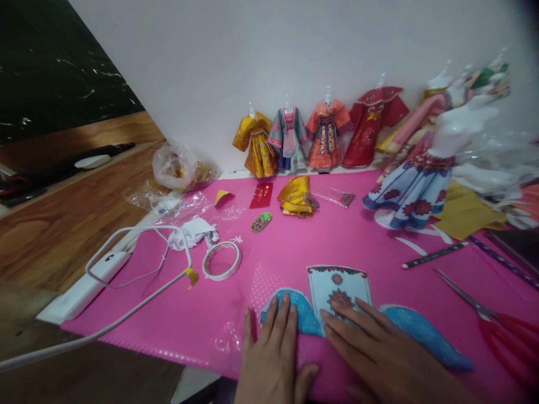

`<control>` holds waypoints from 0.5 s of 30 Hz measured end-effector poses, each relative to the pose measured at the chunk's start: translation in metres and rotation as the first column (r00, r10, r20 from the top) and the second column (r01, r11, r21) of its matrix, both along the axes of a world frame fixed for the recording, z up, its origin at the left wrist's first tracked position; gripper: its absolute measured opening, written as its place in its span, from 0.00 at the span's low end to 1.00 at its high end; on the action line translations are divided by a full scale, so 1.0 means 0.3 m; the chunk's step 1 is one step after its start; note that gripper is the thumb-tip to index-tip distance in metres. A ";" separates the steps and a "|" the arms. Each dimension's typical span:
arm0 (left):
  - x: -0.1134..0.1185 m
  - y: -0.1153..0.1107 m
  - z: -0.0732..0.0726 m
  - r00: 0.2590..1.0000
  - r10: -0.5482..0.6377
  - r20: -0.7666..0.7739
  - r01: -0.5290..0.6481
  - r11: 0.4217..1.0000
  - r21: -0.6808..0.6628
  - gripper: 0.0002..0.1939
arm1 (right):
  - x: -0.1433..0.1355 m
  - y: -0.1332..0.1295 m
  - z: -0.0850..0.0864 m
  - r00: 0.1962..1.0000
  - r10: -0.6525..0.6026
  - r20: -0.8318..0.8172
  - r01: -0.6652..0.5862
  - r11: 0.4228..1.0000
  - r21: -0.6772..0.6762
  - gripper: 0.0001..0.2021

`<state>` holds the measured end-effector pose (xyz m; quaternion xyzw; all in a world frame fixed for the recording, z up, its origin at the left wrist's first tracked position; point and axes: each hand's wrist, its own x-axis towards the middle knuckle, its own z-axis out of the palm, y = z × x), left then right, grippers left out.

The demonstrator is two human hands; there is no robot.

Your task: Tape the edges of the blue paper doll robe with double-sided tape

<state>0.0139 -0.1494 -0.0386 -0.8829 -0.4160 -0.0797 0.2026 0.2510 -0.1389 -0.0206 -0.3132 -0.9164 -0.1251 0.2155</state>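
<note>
Lower centre of frame: I see both hands flat, fingers released — left hand [273, 353] and right hand [374, 353] pressing the paper garment [339, 289] onto the pink desk [295, 247]; tape roll [221, 260] left of it.

Under my left hand [273, 353] and right hand [379, 359] lies a flat printed paper garment cut-out with blue sleeves [337, 292], matt and smooth. It rests on the pink plastic mat [337, 241], lightly textured with a dull sheen. The white roll of tape [222, 260] looks glossy. The red-handled scissors [484, 314] have shiny metal blades. The small folded gold paper dress [297, 195] gleams like satin. The brown table [63, 224] shows polished wood grain. The crumpled clear plastic bag [177, 168] glints.
</note>
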 end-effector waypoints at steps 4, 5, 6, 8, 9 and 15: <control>-0.021 -0.002 -0.026 0.999 0.048 -0.024 -0.049 0.998 -0.046 0.35 | -0.038 -0.001 -0.025 0.988 -0.076 -0.132 0.073 0.997 -0.029 0.28; -0.026 -0.002 -0.031 0.998 0.059 -0.031 -0.060 0.996 -0.059 0.36 | -0.038 -0.001 -0.033 0.987 -0.083 -0.134 0.080 0.996 -0.030 0.29; -0.031 -0.002 -0.035 0.997 0.070 -0.039 -0.072 0.995 -0.070 0.37 | -0.037 -0.001 -0.038 0.988 -0.083 -0.128 0.080 0.996 -0.030 0.29; -0.036 0.001 -0.036 0.995 0.093 -0.042 -0.096 0.993 -0.075 0.37 | -0.035 0.002 -0.041 0.988 -0.096 -0.122 0.092 0.995 -0.037 0.29; -0.035 0.004 -0.034 0.994 0.103 -0.040 -0.106 0.992 -0.074 0.36 | -0.035 0.003 -0.038 0.987 -0.100 -0.126 0.097 0.995 -0.033 0.28; -0.023 0.024 0.000 0.991 0.130 0.015 -0.127 0.985 -0.117 0.32 | -0.046 0.003 -0.024 0.986 -0.110 -0.125 0.106 0.994 -0.039 0.28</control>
